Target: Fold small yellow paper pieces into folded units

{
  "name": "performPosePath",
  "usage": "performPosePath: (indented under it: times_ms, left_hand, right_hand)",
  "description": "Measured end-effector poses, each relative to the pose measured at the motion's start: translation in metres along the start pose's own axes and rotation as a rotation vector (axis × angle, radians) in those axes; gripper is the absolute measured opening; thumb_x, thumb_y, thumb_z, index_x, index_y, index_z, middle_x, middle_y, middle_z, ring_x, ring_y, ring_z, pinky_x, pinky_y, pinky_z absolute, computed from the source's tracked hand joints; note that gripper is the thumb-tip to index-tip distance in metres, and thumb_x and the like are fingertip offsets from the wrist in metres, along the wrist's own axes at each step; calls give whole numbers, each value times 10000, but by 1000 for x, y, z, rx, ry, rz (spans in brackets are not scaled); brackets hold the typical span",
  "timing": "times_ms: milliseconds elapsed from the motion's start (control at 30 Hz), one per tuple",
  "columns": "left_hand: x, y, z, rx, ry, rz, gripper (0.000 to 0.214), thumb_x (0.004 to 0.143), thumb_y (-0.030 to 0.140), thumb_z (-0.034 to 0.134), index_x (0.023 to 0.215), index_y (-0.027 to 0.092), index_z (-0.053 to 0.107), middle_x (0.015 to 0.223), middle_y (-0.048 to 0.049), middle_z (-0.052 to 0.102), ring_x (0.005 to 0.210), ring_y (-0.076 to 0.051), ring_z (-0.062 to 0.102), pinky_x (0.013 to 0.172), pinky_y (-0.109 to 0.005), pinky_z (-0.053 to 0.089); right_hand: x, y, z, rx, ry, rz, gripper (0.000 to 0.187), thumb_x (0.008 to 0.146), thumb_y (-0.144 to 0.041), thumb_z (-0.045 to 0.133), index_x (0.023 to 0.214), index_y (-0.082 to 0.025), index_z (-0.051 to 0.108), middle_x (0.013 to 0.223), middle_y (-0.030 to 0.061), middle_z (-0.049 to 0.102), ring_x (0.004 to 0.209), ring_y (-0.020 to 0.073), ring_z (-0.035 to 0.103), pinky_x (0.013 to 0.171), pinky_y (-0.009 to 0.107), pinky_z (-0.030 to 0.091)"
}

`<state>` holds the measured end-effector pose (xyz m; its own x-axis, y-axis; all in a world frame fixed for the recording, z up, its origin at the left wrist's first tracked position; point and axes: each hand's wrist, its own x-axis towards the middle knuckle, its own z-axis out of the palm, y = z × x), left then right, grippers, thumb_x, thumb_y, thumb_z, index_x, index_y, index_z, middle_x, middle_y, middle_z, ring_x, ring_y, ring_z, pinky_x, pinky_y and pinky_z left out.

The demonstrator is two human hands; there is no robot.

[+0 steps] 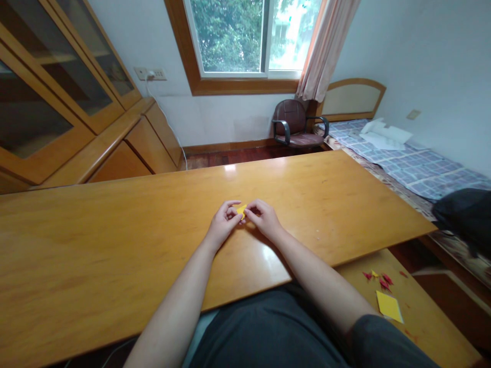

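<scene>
left hand [222, 221] + right hand [264, 217]: both pinch yellow paper [241, 209] over desk [115, 240] | paper looks light, creasable; hold edges

Two hands [222, 220] [265, 219], one folded paper [241, 209], one yellow sheet [389, 305] (lower bench [429, 317]), one chair [297, 125]

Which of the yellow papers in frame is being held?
The small folded yellow piece over the table, pinched between the left hand and right hand. The flat yellow sheet lies untouched on the lower bench, beside red scraps.
</scene>
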<state>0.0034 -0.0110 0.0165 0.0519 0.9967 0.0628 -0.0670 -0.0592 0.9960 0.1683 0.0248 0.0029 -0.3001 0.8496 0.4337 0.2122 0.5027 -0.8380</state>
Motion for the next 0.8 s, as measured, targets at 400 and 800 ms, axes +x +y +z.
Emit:
performPosePath:
  times_ms: [400,800]
  left_hand:
    - [0,-1,0,-14,-8,5,437,746,274,725,1125,182,527,670,62,589,676,-136,645,729,-272,502]
    - [4,-1,-4,-91,5,-68,514,703,299,764,1138,190,514,689,59,598,693,-155,681,691,-271,521]
  right_hand:
    - [0,-2,0,-39,13,13,134,875,-302,594,809,-187,613,779,26,637,724,151,595,691,275,479]
    - [1,-5,-2,-27,28,18,147,884,-314,596,829,-184,634,808,37,658,757,159,608,718,281,483]
